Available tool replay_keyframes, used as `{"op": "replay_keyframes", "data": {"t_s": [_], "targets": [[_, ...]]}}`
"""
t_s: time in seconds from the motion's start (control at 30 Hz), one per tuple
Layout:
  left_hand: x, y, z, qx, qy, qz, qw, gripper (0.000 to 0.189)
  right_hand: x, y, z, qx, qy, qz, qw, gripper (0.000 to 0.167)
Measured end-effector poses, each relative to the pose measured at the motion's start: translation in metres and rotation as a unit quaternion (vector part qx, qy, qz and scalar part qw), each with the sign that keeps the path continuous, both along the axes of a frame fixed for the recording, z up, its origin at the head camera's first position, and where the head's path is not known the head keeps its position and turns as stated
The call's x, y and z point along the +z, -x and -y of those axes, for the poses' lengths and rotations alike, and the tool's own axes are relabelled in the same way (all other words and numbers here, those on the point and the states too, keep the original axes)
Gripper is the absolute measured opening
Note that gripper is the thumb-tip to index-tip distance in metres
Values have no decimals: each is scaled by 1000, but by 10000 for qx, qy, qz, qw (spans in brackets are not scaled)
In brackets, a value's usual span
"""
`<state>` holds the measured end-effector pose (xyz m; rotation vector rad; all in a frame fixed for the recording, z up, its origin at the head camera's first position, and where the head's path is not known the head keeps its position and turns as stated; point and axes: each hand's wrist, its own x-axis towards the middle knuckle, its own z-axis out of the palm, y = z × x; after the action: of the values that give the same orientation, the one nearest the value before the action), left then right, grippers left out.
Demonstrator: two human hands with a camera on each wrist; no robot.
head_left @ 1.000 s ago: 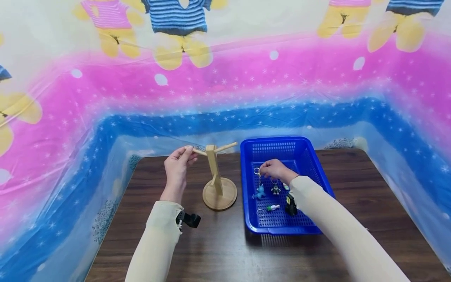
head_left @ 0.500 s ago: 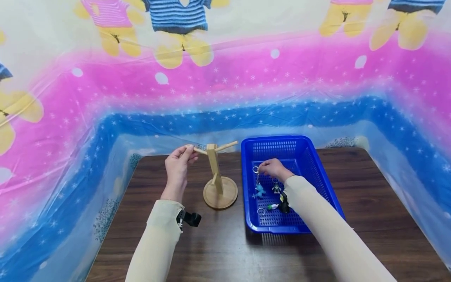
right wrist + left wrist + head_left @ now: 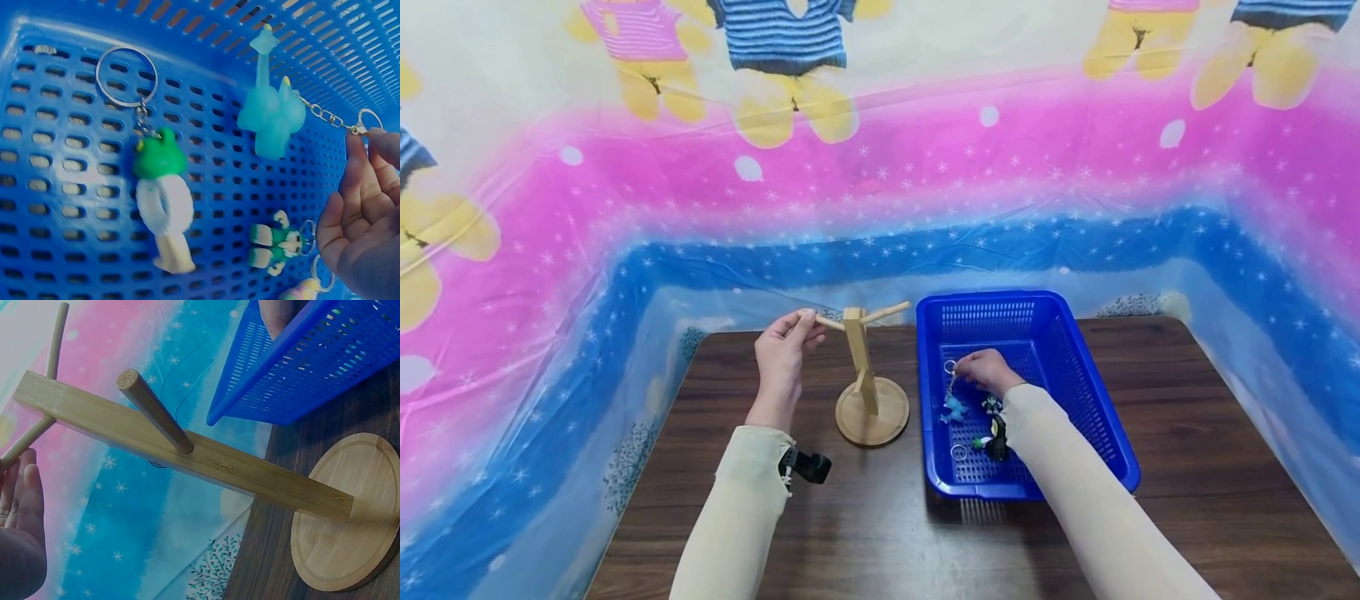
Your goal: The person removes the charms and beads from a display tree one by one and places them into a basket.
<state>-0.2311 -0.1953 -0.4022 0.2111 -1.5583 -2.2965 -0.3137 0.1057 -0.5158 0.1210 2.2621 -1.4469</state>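
Observation:
My left hand [image 3: 778, 362] pinches the end of an upper peg of the wooden peg stand [image 3: 857, 350], which stands upright on its round base. In the blue basket [image 3: 923, 400], my right hand [image 3: 988, 371] pinches a keychain [image 3: 273, 115] between thumb and fingertip, by its chain close to the metal ring. A light-blue figure with yellow tips hangs from that chain. Below it lie a green frog keychain [image 3: 161, 156] with a white ring-shaped body, a green-and-white figure keychain [image 3: 278, 244] and a partly cut-off pink-and-yellow charm [image 3: 303, 291].
The basket stands on the dark wooden table [image 3: 880, 533], just right of the stand. Another peg [image 3: 156, 412] sticks out lower on the stand's post. A printed cloth [image 3: 865, 192] hangs behind the table and along its sides.
My right wrist and forearm have turned and shifted slightly left over the basket, with the light-blue keychain still pinched. The left hand keeps its hold on the peg.

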Motion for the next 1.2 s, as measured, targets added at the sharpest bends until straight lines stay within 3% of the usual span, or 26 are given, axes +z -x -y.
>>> {"op": "replay_keyframes", "data": {"t_s": [0.23,0.6,0.87,0.93,1.1,1.2], "targets": [[1,0,0,-16,79,47,10000,20,-2,-10,10,-442,-11,65,9990,28],[2,0,-1,48,69,86,9999,12,-9,-9,15,-732,153,-25,9972,23],[0,0,1,5,82,200,9998,9,-18,-1,15,-728,-287,-10,9969,14],[0,0,1,26,103,195,9998,10,-24,2,13,-624,-192,-93,9978,10],[1,-1,2,18,151,194,9997,8,-19,-3,16,-610,-202,-183,9978,9],[1,-1,1,26,137,202,9997,18,-13,-8,19,-713,-360,-148,9967,9]]}}
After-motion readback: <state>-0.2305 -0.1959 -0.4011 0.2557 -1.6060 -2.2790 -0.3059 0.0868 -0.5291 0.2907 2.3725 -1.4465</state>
